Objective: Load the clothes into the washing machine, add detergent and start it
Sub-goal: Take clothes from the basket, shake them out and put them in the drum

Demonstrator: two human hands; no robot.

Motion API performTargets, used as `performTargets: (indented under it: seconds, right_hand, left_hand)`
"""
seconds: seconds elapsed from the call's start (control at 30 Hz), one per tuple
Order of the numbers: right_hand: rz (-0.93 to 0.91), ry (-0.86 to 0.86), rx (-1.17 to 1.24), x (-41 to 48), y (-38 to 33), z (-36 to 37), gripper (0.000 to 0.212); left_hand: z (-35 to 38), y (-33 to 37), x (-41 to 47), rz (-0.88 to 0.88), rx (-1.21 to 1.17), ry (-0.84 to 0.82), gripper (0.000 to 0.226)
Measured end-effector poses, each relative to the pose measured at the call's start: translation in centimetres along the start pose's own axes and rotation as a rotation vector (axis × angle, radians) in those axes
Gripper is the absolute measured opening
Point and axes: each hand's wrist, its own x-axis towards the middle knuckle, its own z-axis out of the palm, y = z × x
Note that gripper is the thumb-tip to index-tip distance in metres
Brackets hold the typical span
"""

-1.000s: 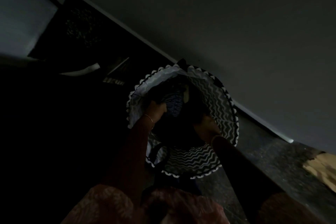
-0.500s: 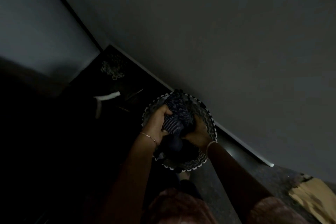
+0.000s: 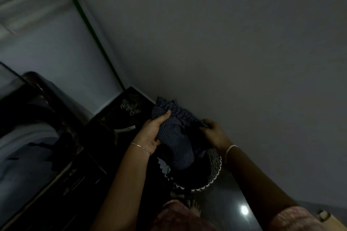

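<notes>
Head view: the scene is very dim. Both hands hold a dark blue pin-striped garment between them. The left hand grips its bunched side, thumb laid across the top of the cloth and fingers curled beneath. The right hand is closed round the opposite edge, pinching dark fabric in its fingers. The garment hangs from the hands, its lower end dropping into a laundry basket with a wavy black-and-white pattern and a zigzag white rim, which sits just below and slightly nearer than the hands on a dark glossy floor. A thin chain bracelet circles the left wrist and a pale bangle the right. Beyond the hands rises a plain grey wall. Well to the left of the left hand is a large dark rounded bulk, possibly the washing machine, though it is too dark to be sure. Pink patterned clothing shows below the arms.
</notes>
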Motion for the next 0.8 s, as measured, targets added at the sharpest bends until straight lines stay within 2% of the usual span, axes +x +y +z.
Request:
performTargets:
  seconds: [0.07, 0.13, 0.23, 0.33, 0.43, 0.6, 0.8]
  right_hand:
    - [-0.037, 0.021, -0.008, -0.7, -1.4, 0.0, 0.005]
    - [-0.039, 0.029, -0.05, -0.9, -2.0, -0.2, 0.014]
    - [-0.081, -0.065, -0.251, -1.1, -3.0, -0.7, 0.029]
    - [-0.123, -0.118, -0.356, -0.9, -4.3, -1.3, 0.019]
    - [-0.175, -0.103, -0.317, -1.3, -6.4, -1.8, 0.006]
    - [-0.257, 0.032, -0.138, -2.1, -11.8, -3.2, 0.017]
    - [-0.393, 0.082, 0.072, -4.0, -20.3, -3.8, 0.017]
  left_hand:
    - [-0.2, 1.0, -1.3, 0.02, -0.036, -0.014, 0.028]
    - [-0.5, 2.1, -2.6, 0.058, -0.061, -0.041, 0.031]
    - [-1.0, 4.0, -4.3, 0.134, -0.093, -0.085, 0.035]
    - [-1.2, 6.1, -5.7, 0.203, -0.074, -0.113, 0.04]
    - [-1.3, 7.6, -7.0, 0.258, -0.036, -0.125, 0.034]
    - [-1.5, 9.8, -8.4, 0.47, 0.155, -0.076, 0.046]
    - [-1.1, 12.0, -9.9, 0.699, 0.364, -0.032, 0.038]
